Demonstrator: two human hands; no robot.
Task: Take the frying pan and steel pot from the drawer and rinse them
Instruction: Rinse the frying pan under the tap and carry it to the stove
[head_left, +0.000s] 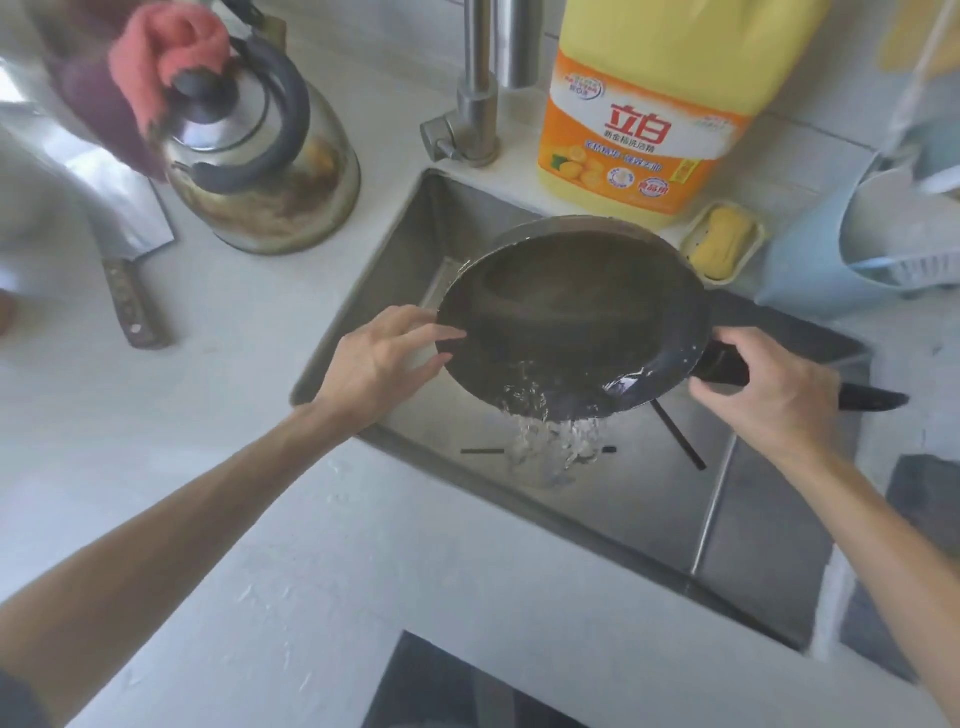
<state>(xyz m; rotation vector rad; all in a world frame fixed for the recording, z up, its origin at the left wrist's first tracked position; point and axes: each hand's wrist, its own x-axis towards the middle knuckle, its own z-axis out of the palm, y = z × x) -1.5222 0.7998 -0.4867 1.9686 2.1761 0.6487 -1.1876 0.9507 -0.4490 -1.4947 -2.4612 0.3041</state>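
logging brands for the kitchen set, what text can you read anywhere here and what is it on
"立白": large red characters on the label of the yellow detergent jug behind the sink.
Smaller lines and round badges on that label: too blurred to read.
Kettle, cleaver, frying pan: no text visible.

I've got the dark, round frying pan tilted toward me above the sink, water spilling off its near rim, black handle pointing right.

Bright, even daylight washes the white counter, glare flashes on the kettle, the whole picture is soft, and wide-angle bending stretches the blurred edges.
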